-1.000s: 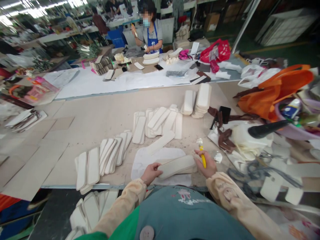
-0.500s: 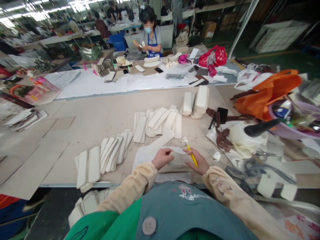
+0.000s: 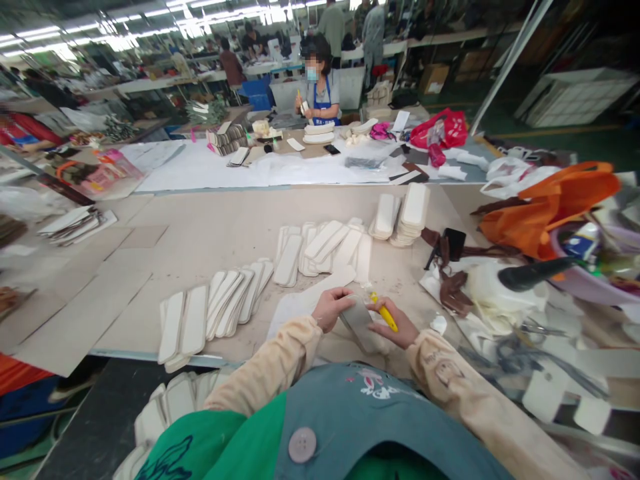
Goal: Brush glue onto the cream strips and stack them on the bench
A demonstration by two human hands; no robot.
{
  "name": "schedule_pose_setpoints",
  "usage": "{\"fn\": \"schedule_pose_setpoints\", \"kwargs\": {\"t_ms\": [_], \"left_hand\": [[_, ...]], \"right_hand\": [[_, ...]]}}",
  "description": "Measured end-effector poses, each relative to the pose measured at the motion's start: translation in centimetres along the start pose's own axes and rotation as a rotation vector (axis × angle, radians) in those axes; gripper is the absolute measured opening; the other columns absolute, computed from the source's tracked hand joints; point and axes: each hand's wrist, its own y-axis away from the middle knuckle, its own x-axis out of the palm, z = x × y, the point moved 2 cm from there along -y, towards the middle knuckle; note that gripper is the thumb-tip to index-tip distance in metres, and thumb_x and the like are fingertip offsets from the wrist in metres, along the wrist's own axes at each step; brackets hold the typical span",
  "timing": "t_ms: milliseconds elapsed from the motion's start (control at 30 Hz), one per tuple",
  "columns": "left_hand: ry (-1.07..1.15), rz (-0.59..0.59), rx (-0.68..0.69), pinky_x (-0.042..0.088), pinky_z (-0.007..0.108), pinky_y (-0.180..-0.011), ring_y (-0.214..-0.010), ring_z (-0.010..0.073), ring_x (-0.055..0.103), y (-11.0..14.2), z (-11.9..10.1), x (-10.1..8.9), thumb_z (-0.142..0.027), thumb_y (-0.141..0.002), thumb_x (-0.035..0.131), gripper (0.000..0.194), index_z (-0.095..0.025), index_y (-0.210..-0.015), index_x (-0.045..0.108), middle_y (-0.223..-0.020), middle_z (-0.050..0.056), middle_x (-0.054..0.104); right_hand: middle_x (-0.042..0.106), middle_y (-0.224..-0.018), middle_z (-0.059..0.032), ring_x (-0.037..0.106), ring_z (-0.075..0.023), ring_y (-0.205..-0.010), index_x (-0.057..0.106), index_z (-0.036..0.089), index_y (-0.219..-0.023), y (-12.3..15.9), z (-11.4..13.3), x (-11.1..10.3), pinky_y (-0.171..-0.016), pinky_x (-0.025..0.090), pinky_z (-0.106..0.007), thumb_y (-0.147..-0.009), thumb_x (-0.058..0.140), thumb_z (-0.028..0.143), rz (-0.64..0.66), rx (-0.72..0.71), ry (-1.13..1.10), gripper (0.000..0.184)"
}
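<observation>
My left hand (image 3: 334,308) is closed on the upper left edge of a flat greyish panel (image 3: 359,327), which tilts in front of my apron. My right hand (image 3: 397,325) grips a slim yellow-handled tool (image 3: 385,313) with a whitish tip; its exact kind is unclear. The right fingers lie along the panel's right edge. Just beyond my hands lies a pale strip (image 3: 327,283) on a white sheet. Overlapping white rounded panels (image 3: 233,300) fan out to the left, and more panels (image 3: 333,243) lie ahead.
Upright-looking stacks of panels (image 3: 413,210) stand ahead right. Brown straps, a white container (image 3: 515,283), scissors (image 3: 540,328) and an orange bag (image 3: 560,207) crowd the right side. A co-worker (image 3: 320,87) in a blue apron sits across the far table. More panels (image 3: 173,407) lie below the table's edge.
The panel has turned from lying crosswise to a steeper slant, its lower end now towards me. My left hand has shifted slightly up and right. The head view has swung a little left and up.
</observation>
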Motion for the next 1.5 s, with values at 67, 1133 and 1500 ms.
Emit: {"fn": "schedule_pose_setpoints", "kwargs": {"t_ms": [67, 1133, 1500], "left_hand": [[-0.026, 0.009, 0.032, 0.039, 0.025, -0.062, -0.064, 0.0116, 0.052, 0.0, 0.9, -0.6, -0.040, -0.062, 0.075, 0.039, -0.011, -0.085, 0.064, -0.071, 0.001, 0.061], [-0.176, 0.112, 0.190, 0.047, 0.028, -0.070, -0.080, 0.0184, 0.057, 0.4, -1.0, 2.9, -0.053, -0.073, 0.067, 0.047, -0.013, -0.097, 0.068, -0.088, 0.006, 0.067], [-0.357, 0.153, 0.129, 0.046, 0.030, -0.072, -0.082, 0.0216, 0.054, 1.3, -1.2, 3.0, -0.043, -0.081, 0.058, 0.029, -0.017, -0.089, 0.068, -0.076, 0.004, 0.063]], "right_hand": [[0.065, -0.086, 0.0020, 0.062, -0.0183, -0.079, 0.046, 0.027, -0.087, -0.1, -0.2, 0.9, -0.074, 0.051, -0.034, -0.072, 0.071, 0.044, -0.106, 0.068, -0.055, 0.034], [0.057, -0.077, 0.0033, 0.062, -0.0185, -0.068, 0.039, 0.030, -0.090, -4.7, 9.9, -2.5, -0.057, 0.052, -0.033, -0.077, 0.071, 0.038, -0.659, -0.109, -0.332, 0.035], [0.050, -0.067, 0.0066, 0.048, -0.0122, -0.057, 0.041, 0.028, -0.088, -5.7, 11.4, -4.3, -0.052, 0.041, -0.025, -0.069, 0.078, 0.040, -0.737, -0.120, -0.349, 0.043]]}}
